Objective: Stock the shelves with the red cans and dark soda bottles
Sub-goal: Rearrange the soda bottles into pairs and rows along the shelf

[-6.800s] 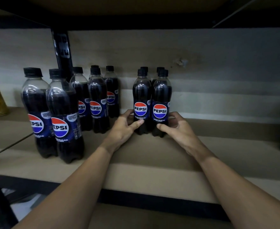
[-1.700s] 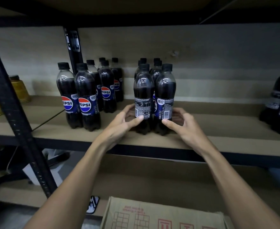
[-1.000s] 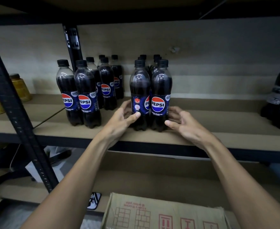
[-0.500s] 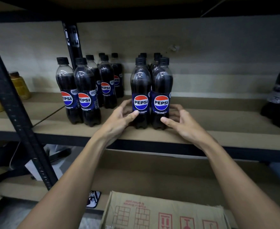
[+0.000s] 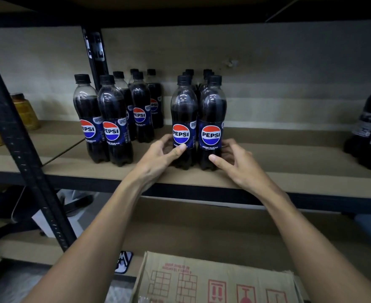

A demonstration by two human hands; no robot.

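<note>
Shelf (image 5: 278,162): bottles (image 5: 114,127) stocked at 10, 12 o'clock. Left hand (image 5: 158,156) fingers (image 5: 181,148) grasp left front bottle (image 5: 183,110); right hand (image 5: 237,165) grip on right front bottle (image 5: 211,110) unclear. No cans visible.

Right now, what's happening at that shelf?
A person is arranging a block of dark soda bottles on the shelf. The left hand grips the front left bottle low down; the right hand cups the front right bottle near its base. Both stand upright, labels facing out. No red cans are in view.
</note>
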